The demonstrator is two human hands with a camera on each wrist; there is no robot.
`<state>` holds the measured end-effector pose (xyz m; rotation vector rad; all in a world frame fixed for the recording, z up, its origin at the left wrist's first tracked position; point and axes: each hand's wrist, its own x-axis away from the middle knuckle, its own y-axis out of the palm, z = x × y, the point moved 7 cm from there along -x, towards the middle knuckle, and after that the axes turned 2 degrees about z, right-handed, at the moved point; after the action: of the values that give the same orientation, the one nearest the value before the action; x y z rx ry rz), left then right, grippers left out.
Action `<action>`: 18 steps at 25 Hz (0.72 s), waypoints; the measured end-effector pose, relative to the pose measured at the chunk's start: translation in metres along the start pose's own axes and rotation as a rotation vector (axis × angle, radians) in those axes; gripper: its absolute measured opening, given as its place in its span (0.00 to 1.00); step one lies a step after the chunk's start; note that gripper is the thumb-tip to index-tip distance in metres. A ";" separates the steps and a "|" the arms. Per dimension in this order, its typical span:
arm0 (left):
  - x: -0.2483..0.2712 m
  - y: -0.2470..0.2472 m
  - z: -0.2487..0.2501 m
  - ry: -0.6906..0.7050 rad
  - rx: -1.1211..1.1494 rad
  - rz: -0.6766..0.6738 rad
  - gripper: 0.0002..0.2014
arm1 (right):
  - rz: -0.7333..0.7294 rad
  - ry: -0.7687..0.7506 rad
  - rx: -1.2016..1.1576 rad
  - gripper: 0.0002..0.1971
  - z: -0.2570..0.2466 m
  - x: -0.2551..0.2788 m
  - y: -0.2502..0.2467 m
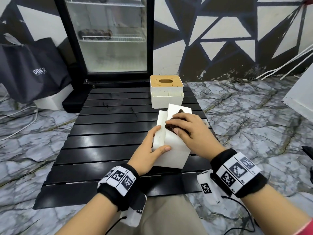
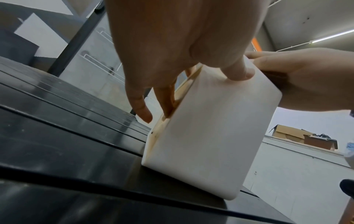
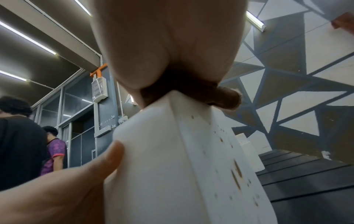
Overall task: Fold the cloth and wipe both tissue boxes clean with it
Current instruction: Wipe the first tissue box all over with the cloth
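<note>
Brown cloth (image 1: 176,122) atop tipped white box (image 1: 171,150); wood-lidded box (image 1: 166,92) upright behind.

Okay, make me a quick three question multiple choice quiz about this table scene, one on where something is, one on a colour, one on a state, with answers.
1. Where does the second tissue box stand?
A. Beyond the box being wiped, near the fridge
B. On the floor
C. In the person's lap

2. What colour is the cloth?
A. White
B. Dark brown
C. Yellow

3. How is the tissue box being wiped positioned?
A. Flat, upright, untouched
B. Tipped up on one edge, held by the left hand
C. Lifted clear of the table

Answers: 1 A, it stands farther up the slats. 2 B, brown shows under the right hand. 3 B, the left wrist view shows only its lower edge on the table.
</note>
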<state>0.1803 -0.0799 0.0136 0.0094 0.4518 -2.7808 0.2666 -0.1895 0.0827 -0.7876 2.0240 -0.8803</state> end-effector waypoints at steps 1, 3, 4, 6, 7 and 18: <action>0.000 0.000 -0.001 0.001 -0.004 -0.003 0.36 | 0.002 -0.030 0.013 0.18 -0.004 0.005 0.001; 0.000 -0.001 -0.002 -0.006 0.006 -0.009 0.36 | -0.006 -0.086 0.036 0.18 -0.011 0.016 0.001; 0.000 -0.001 -0.003 -0.010 0.013 -0.011 0.35 | -0.011 -0.107 0.048 0.18 -0.013 0.020 0.000; 0.000 -0.001 -0.004 -0.017 0.015 -0.008 0.33 | -0.015 -0.125 0.063 0.18 -0.014 0.024 -0.001; 0.000 -0.001 -0.004 -0.020 0.013 -0.004 0.33 | -0.014 -0.119 0.058 0.18 -0.014 0.022 -0.002; 0.001 -0.002 -0.007 -0.026 -0.025 0.003 0.31 | 0.012 -0.149 0.118 0.17 -0.019 0.025 -0.002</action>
<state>0.1787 -0.0761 0.0072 -0.0316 0.4799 -2.7691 0.2385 -0.2033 0.0829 -0.7526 1.8283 -0.8987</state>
